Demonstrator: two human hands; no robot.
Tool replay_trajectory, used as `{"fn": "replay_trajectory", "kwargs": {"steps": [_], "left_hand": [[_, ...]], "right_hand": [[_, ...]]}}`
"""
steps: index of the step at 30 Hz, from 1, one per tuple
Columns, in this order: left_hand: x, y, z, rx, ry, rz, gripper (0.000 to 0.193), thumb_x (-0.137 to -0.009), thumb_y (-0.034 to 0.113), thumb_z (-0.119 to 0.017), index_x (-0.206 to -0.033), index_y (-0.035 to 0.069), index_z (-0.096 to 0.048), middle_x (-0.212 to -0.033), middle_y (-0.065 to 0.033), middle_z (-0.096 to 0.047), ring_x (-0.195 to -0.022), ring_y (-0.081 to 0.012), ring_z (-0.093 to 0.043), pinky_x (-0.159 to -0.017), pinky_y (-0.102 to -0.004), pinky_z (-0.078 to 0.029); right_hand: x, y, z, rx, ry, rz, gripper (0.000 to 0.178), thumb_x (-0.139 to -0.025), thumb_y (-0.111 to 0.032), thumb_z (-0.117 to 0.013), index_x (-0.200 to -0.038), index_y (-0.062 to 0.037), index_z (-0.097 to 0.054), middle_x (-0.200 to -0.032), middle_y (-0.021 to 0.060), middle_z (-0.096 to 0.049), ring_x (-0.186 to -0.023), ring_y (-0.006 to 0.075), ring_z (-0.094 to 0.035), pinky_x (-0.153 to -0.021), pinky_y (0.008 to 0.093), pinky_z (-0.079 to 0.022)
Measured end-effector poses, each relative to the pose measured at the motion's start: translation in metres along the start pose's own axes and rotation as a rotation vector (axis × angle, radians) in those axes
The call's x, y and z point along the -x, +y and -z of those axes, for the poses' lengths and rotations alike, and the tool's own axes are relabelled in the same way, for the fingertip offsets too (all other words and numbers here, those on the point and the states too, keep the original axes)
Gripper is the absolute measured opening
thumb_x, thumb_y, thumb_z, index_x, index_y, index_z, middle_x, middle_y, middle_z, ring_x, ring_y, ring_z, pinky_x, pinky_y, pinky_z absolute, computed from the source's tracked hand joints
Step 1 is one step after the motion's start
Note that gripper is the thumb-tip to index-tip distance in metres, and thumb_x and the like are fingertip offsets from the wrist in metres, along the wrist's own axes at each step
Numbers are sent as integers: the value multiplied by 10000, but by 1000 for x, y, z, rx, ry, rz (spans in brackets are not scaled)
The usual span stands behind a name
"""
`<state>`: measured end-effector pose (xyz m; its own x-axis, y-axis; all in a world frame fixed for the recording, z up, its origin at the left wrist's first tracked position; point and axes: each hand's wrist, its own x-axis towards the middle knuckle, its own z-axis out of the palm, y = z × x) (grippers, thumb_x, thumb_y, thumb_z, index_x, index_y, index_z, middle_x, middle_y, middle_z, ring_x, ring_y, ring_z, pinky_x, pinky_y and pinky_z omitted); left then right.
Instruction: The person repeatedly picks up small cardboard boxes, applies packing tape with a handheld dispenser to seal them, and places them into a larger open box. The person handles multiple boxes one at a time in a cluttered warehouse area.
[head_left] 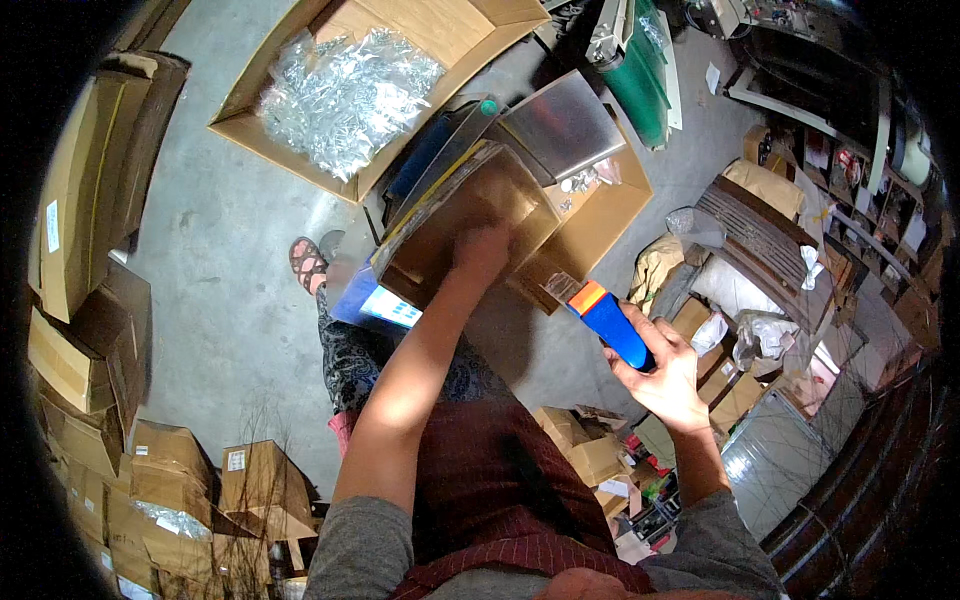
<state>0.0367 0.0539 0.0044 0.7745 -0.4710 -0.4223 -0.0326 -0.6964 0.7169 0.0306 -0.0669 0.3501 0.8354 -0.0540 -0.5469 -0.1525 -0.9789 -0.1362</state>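
My left hand [484,252] reaches into a small open cardboard box [425,265], where its fingers blend with the brown inside and do not show clearly. In my right hand [668,378] is a flat blue object with an orange end [617,325], gripped between thumb and fingers. A clear, shiny piece [563,288] shows at its orange tip, near the box's right corner; its kind I cannot make out. Behind the small box is a larger cardboard box [600,225] with small shiny pieces inside. A smooth metal plate [565,125] lies slanted over that box.
A big carton [235,120] full of clear plastic bags [350,95] stands at the far left. A green roller or belt [640,85] is at the back. Stacked cartons [85,190] line the left side. Sacks [735,285] and wrapped bundles lie at right. Another person's sandalled foot [307,262] is on the floor.
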Motion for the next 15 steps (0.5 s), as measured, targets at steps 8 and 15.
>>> {"fn": "replay_trajectory", "kwargs": {"steps": [8,15], "left_hand": [[-14,8,-3,-91,-123,101,306,-963,194,-564,-1230,76,-656,-869,-197,-750,-791,-348,-754,-662,-495,-611],[-12,10,-1,-123,-187,110,207,-927,181,-612,-946,70,-785,-941,-166,-755,-848,-337,-743,-742,-463,-599]], "right_hand": [[1,-9,3,-53,7,5,676,-794,-232,-821,-1414,-131,-573,-945,159,-688,-802,300,-707,-738,387,-592],[1,-6,4,-15,-17,-25,723,-801,-270,-811,-1435,-70,-528,-1090,233,-704,-940,350,-731,-830,423,-589]]}}
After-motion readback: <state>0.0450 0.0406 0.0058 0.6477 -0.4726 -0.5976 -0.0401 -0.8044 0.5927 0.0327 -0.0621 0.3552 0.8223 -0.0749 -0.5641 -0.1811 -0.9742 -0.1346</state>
